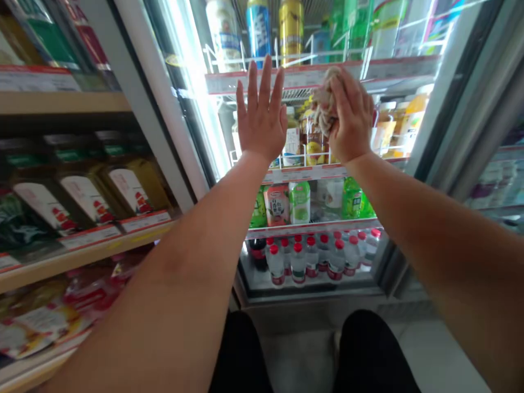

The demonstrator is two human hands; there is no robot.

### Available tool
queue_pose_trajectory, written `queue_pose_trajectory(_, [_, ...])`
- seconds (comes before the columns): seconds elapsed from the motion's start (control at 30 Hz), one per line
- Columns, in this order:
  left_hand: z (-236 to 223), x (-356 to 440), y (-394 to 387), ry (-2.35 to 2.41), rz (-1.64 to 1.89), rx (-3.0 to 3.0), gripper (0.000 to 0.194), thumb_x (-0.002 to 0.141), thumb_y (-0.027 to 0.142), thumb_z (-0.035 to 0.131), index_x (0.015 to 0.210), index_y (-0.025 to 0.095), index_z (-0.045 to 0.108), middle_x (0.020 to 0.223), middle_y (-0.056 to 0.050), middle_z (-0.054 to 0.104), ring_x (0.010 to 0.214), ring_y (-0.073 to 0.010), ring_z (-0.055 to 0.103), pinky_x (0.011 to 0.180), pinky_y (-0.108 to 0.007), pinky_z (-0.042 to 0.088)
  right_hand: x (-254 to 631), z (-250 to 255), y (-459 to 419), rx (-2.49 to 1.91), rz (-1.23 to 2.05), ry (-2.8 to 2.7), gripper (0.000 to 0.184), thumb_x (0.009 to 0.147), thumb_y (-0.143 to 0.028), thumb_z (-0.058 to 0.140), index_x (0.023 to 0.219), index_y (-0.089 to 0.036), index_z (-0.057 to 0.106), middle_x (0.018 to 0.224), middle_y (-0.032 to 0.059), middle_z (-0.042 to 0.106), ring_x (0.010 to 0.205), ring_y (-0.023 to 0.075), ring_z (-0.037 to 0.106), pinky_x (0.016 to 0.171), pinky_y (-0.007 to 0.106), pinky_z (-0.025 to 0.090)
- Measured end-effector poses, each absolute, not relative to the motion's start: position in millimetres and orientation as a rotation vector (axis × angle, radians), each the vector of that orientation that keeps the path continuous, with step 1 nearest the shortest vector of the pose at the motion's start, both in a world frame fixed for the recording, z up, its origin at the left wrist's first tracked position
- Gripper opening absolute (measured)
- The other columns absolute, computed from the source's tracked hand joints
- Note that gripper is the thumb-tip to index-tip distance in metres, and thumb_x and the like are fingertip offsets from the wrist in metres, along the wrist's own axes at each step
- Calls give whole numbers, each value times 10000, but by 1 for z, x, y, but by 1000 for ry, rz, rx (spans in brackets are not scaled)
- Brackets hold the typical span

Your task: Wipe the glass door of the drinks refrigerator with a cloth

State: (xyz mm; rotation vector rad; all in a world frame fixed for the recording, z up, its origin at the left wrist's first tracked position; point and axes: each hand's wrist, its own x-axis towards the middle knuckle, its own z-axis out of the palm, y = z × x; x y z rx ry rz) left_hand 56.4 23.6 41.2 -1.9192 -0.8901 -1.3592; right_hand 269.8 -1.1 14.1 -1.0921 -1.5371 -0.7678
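Observation:
My left hand (pixel 262 117) is raised with its fingers stretched out, lying flat against what looks like the glass door of a lit drinks fridge (pixel 319 297). To its right, my right hand (pixel 352 117) grips a crumpled beige cloth (pixel 326 101) at about the same height. The cloth bunches out on the left side of that hand, and whether it touches the glass is hard to tell. Behind both hands, bottles (pixel 315 139) and a white price rail (pixel 311 173) show through.
Cans (pixel 258 33) line the fridge's top shelf, cartons (pixel 277 204) a lower one. Red-capped water bottles (pixel 298 262) stand at the bottom. Close on the left, a store shelf (pixel 98 240) holds large dark bottles (pixel 79 191). My knees (pixel 370 349) are below, near the fridge base.

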Motion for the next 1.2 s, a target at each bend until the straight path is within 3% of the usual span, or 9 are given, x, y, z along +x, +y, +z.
queue_pose_trajectory(0.1, [40,60,22,-920,-1333,-1904,729,961,221,442,1675,284,313,1726,121,108,1604,-139,-124,1316,-346,-208,261,-2,-2,-1086,-778,-1517,692,1014,-515,112,1687,-381,205,1652,-148,355,1636,186,93,1369,484,149])
queue_pose_trajectory(0.23, [41,63,21,-926,-1303,-1841,729,955,135,435,1669,231,328,1737,40,169,1609,-147,-96,1297,-359,-217,241,-24,-9,-1065,-832,-1549,801,985,-575,259,1714,-278,115,1721,-86,211,1639,228,84,1370,490,160])
queue_pose_trajectory(0.33, [40,65,20,-922,-1320,-1817,702,968,111,432,1656,225,356,1731,21,211,1619,-164,-41,1312,-386,-173,226,-18,-11,-1092,-816,-1536,772,1003,-582,296,1700,-264,201,1727,-53,198,1637,243,102,1368,499,145])
queue_pose_trajectory(0.47, [40,65,14,-962,-1251,-1806,663,1001,149,421,1660,191,356,1731,-20,221,1629,-233,51,1329,-439,-125,204,18,-15,-1071,-885,-1582,635,1052,-357,191,1661,-235,325,1715,-42,248,1626,184,163,1368,456,142])
queue_pose_trajectory(0.53, [40,64,10,-967,-1254,-1808,643,1029,189,377,1670,220,337,1735,15,196,1628,-200,22,1333,-400,-117,194,35,-19,-1073,-923,-1623,634,1038,-286,219,1649,-189,357,1714,-25,254,1624,189,173,1368,432,140])
queue_pose_trajectory(0.67, [40,62,5,-1039,-1262,-1863,658,1028,238,355,1677,327,292,1723,131,126,1618,-127,-20,1328,-336,-130,195,51,-19,-1060,-946,-1671,644,995,-229,282,1630,-230,387,1709,-60,262,1623,164,165,1367,376,121])
queue_pose_trajectory(1.0, [39,63,6,-1002,-1274,-1853,729,961,184,420,1672,290,303,1724,114,137,1625,-158,5,1342,-379,-117,357,26,22,-1032,-825,-1139,627,975,-194,315,1592,-164,419,1679,95,321,1589,199,218,1321,500,166])
queue_pose_trajectory(1.1, [38,63,7,-960,-1300,-1846,747,961,201,467,1676,314,284,1719,128,128,1622,-157,-13,1346,-389,-114,355,39,31,-1079,-753,-1026,590,1010,-208,310,1584,-109,403,1665,150,314,1586,206,204,1330,459,138])
queue_pose_trajectory(1.2, [36,62,7,-936,-1314,-1822,724,981,199,476,1673,309,294,1720,114,149,1617,-152,-13,1351,-380,-97,315,54,30,-1058,-782,-1100,587,1086,-350,315,1588,-54,384,1678,184,268,1597,246,151,1344,476,91])
